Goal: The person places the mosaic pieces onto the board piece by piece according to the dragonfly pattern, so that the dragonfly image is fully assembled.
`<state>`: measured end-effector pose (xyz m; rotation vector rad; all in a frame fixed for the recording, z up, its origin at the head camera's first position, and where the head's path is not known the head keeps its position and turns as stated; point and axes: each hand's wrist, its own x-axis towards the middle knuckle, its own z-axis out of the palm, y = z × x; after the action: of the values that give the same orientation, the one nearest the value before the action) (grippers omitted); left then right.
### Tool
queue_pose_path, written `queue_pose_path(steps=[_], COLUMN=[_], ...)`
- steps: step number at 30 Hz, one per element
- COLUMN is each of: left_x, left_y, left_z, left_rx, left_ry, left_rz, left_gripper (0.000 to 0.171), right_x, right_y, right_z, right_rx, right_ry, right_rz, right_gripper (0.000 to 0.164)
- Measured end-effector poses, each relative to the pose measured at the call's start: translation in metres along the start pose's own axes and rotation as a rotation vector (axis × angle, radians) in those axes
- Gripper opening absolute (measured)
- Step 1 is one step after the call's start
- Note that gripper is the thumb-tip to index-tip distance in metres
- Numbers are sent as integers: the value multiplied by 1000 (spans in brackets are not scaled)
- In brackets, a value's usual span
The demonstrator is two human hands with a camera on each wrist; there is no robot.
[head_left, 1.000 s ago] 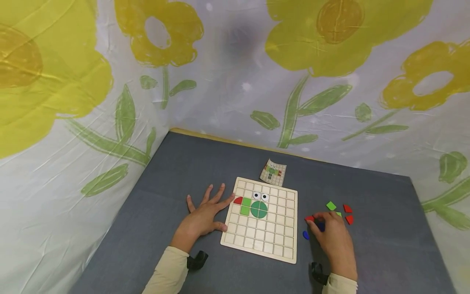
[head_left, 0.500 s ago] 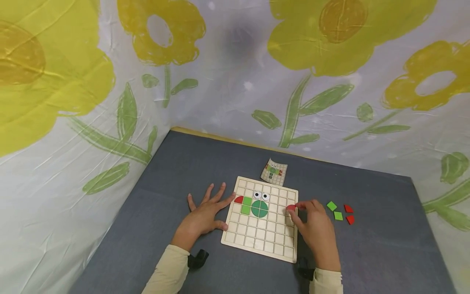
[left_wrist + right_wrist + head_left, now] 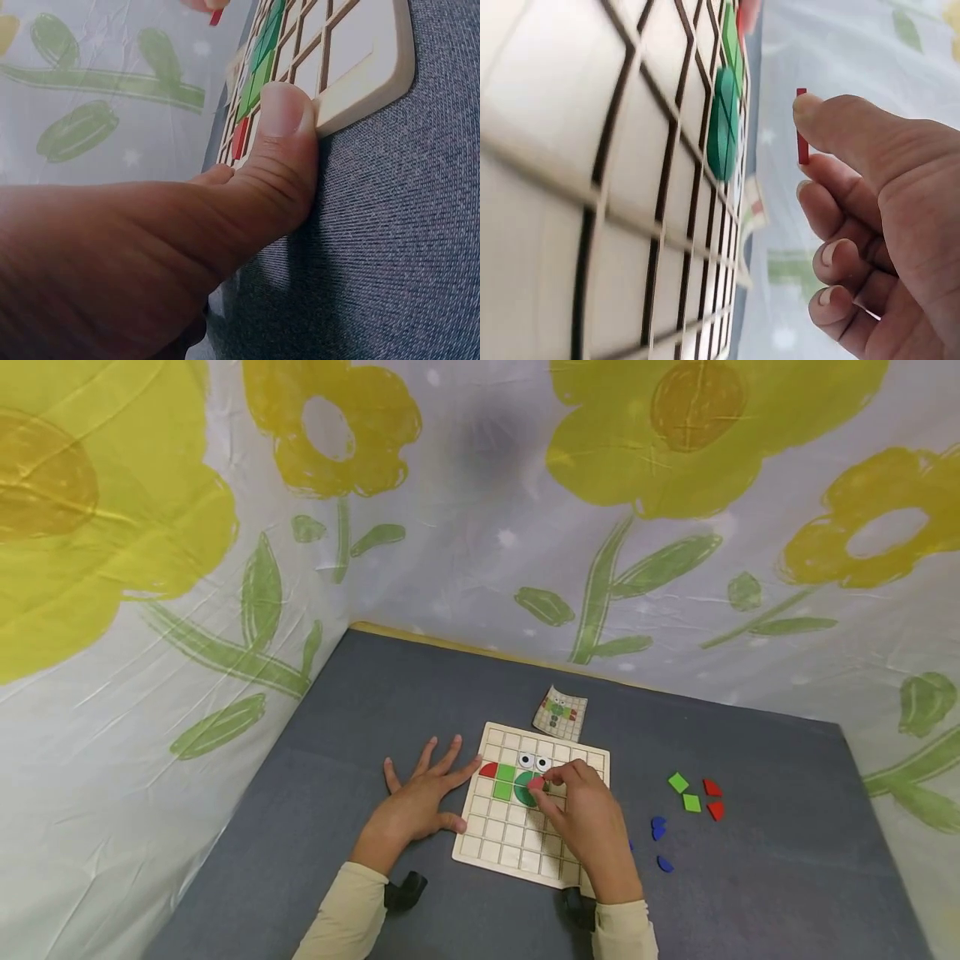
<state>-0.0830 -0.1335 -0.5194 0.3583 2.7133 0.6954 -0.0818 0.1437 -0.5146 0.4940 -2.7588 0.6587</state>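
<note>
A wooden grid board [image 3: 510, 843] lies on the dark table. Set in it are a red quarter piece [image 3: 488, 770], green squares [image 3: 504, 782], a dark green circle of quarter pieces [image 3: 522, 792] and two eye pieces [image 3: 527, 761]. My left hand [image 3: 411, 810] is spread at the board's left side, its thumb and a fingertip touching the edge. Above the green circle, my right hand [image 3: 588, 817] pinches a red piece [image 3: 802, 127] between thumb and forefinger. In the right wrist view that piece is edge-on and apart from the board.
Behind the board lies a small pattern card [image 3: 560, 713]. To its right are loose green squares [image 3: 692, 803], red quarter pieces [image 3: 712, 788] and several blue pieces [image 3: 665, 863]. A flower-printed cloth [image 3: 465, 552] hangs round the table.
My right hand has picked the red piece from the loose pieces and carried it left over the board to the green circle. The left hand stays at the board's edge.
</note>
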Motion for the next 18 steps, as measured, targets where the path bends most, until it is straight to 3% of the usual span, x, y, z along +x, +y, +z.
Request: queue_pose_path(steps=[18], left_x=[-1], left_y=[2], left_z=[2], left_rx=[23], left_ry=[5], left_rz=[-13], left_gripper=[105], right_x=[15], right_y=[-37], right_z=[22], right_rx=[-17], right_ry=[-30], right_rz=[-96], right_gripper=[31])
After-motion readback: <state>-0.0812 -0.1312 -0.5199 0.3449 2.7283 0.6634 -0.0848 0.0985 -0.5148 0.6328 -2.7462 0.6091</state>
